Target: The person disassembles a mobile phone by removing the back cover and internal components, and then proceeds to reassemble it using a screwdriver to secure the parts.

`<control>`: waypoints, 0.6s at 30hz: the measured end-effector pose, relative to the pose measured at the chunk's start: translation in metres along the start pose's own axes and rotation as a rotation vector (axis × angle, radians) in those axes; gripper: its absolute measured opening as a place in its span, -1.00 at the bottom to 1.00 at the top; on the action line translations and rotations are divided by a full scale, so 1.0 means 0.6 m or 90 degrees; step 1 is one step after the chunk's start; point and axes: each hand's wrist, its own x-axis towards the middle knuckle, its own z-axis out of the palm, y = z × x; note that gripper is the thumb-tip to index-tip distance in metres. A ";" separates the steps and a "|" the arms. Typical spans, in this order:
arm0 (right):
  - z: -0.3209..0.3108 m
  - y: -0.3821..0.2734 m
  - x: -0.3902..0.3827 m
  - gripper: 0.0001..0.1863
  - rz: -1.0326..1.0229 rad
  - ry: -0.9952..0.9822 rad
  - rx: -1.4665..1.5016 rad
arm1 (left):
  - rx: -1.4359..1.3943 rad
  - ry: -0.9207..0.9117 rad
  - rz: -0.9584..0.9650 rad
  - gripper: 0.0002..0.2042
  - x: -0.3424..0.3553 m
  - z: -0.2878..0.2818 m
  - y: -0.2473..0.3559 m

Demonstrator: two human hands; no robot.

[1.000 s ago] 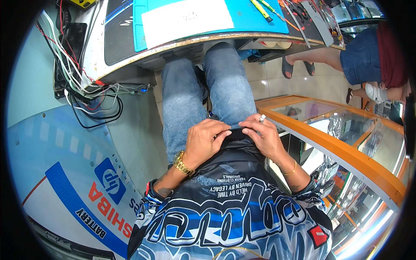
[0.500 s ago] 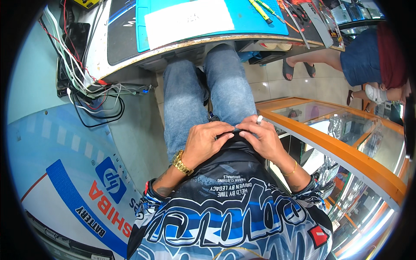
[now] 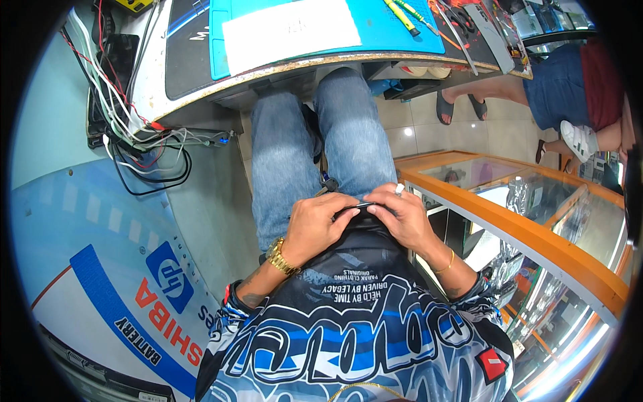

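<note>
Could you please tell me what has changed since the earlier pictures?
The left hand and right hand have eased slightly down the picture and closer together; both keep pinching a thin dark thing. The paper and blue mat stayed put.

Shirt (image 3: 348, 342): huge blue, white and black lettering sprawls across the front, with small white lines just above it, upside down here!
Board (image 3: 114, 275): bold red capitals, dark capitals along a blue band, white letters in a blue emblem.
Dark mat (image 3: 187, 70): one pale letter.
White sheet (image 3: 288, 37): tiny marks, unreadable.
</note>
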 end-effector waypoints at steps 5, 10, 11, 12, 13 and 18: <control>-0.001 0.001 -0.004 -0.83 0.022 0.006 0.033 | -0.014 0.056 0.030 -0.75 -0.006 -0.013 -0.005; -0.003 -0.028 0.003 -0.84 -0.015 -0.001 0.011 | -0.020 0.004 0.050 -0.71 -0.013 -0.026 -0.002; -0.004 -0.035 0.007 -0.84 -0.025 0.003 0.011 | -0.024 -0.003 0.053 -0.71 -0.011 -0.026 -0.001; -0.005 -0.040 0.011 -0.84 -0.031 0.004 0.007 | -0.032 0.009 0.064 -0.71 -0.010 -0.028 0.000; -0.006 -0.044 0.015 -0.85 -0.038 0.005 0.003 | -0.039 0.020 0.076 -0.72 -0.008 -0.030 0.003; -0.009 -0.076 0.034 -0.83 -0.067 0.048 -0.004 | -0.086 0.117 0.093 -0.73 -0.016 -0.036 0.008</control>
